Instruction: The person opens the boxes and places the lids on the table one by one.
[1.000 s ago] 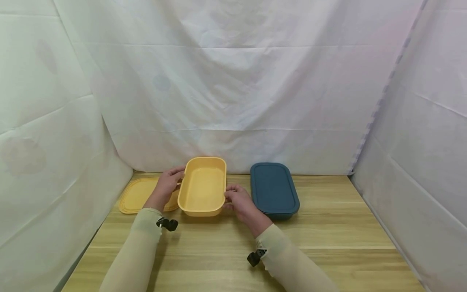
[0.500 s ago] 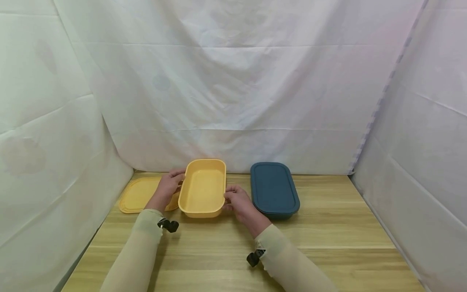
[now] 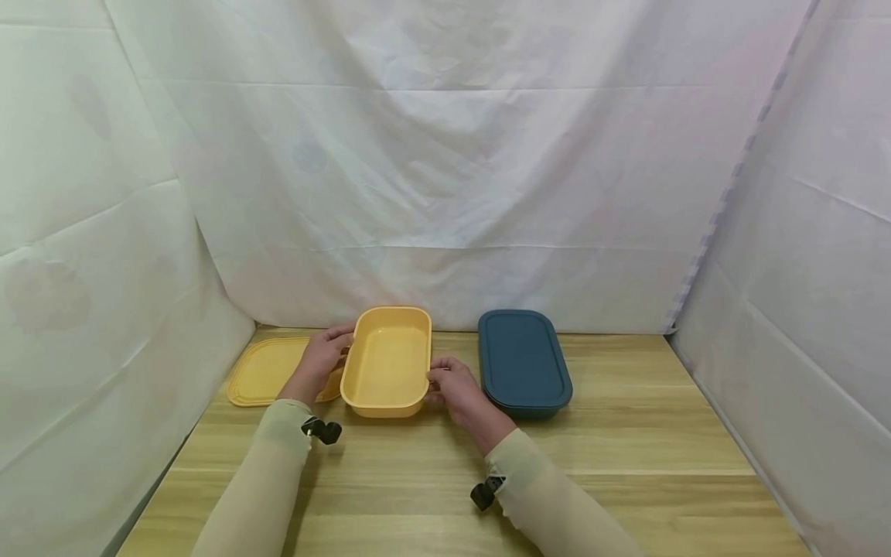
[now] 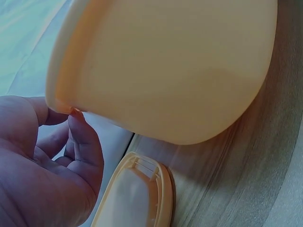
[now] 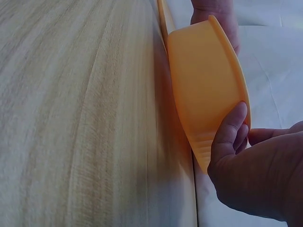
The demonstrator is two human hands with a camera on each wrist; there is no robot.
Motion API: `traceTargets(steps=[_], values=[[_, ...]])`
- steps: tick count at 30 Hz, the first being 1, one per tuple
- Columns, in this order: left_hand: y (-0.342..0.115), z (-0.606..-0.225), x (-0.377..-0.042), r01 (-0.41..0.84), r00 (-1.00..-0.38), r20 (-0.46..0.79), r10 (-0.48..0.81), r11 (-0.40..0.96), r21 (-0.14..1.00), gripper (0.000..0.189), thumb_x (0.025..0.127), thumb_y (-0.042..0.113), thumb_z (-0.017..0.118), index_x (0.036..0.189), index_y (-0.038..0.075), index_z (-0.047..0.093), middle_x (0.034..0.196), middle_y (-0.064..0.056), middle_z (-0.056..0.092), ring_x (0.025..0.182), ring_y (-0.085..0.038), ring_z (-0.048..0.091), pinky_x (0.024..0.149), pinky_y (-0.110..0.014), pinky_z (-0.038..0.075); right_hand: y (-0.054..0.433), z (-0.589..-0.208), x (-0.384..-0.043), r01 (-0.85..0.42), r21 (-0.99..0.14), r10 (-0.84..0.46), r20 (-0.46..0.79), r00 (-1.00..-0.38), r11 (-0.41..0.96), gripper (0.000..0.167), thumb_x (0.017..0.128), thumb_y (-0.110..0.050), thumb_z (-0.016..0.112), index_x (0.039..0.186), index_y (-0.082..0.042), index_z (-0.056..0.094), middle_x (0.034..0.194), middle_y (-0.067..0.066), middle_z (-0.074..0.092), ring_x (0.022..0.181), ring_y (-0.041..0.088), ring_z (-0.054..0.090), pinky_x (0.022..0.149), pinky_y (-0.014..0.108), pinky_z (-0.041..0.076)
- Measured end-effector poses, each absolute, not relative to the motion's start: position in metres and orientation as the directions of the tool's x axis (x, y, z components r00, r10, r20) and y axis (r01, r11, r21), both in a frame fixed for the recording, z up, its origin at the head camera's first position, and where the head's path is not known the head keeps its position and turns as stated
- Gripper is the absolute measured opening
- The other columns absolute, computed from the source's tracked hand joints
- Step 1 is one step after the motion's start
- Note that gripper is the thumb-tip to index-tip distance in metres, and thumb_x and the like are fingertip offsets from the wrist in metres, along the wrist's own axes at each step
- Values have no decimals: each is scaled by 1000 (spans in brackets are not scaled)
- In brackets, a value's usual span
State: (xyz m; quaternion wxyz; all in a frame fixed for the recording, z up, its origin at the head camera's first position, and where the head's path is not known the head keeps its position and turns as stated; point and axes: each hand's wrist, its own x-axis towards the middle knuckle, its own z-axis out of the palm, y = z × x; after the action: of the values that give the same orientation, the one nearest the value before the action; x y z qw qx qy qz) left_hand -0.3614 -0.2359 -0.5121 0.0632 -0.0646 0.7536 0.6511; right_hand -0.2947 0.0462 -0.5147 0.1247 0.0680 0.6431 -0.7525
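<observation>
Both hands hold a yellow rectangular food container (image 3: 387, 363), which has no lid on and nothing inside. My left hand (image 3: 324, 356) pinches its rim on the left side, thumb below and finger above in the left wrist view. On the opposite side my right hand (image 3: 455, 387) grips the rim between thumb and fingers. In the right wrist view the container (image 5: 203, 75) is tilted, with its base close over the table. A yellow lid (image 3: 264, 371) lies flat on the table to the left, partly hidden by my left hand and wrist.
To the right of my right hand stands a dark blue container (image 3: 525, 360) with its lid on. The wooden table (image 3: 647, 449) ends at a white cloth (image 3: 459, 193) at the back, with more cloth along both sides.
The yellow container has come down slightly and a little toward me, and both hands have moved with it. The yellow lid and the blue container have stayed put.
</observation>
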Motion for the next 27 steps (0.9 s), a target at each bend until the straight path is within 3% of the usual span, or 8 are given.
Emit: traceTargets(steps=[17,27], values=[[-241,-521,-363,-200,-980,-201,-13,160,967,44,116,23,56,157,7,62,149,-17,62,122,-28,67,101,-39,58,44,-523,-298,294,-944,-121,-278,-953,-148,15,106,1,60,121,2,58,95,9,60,75,17,62,75,35,65],[-243,-526,-365,-202,-979,-199,-31,166,965,42,116,21,57,154,4,63,149,-20,62,124,-30,66,99,-37,59,42,-525,-298,300,-943,-133,-282,-950,-142,17,107,2,59,123,4,57,96,9,61,76,17,63,71,32,64]])
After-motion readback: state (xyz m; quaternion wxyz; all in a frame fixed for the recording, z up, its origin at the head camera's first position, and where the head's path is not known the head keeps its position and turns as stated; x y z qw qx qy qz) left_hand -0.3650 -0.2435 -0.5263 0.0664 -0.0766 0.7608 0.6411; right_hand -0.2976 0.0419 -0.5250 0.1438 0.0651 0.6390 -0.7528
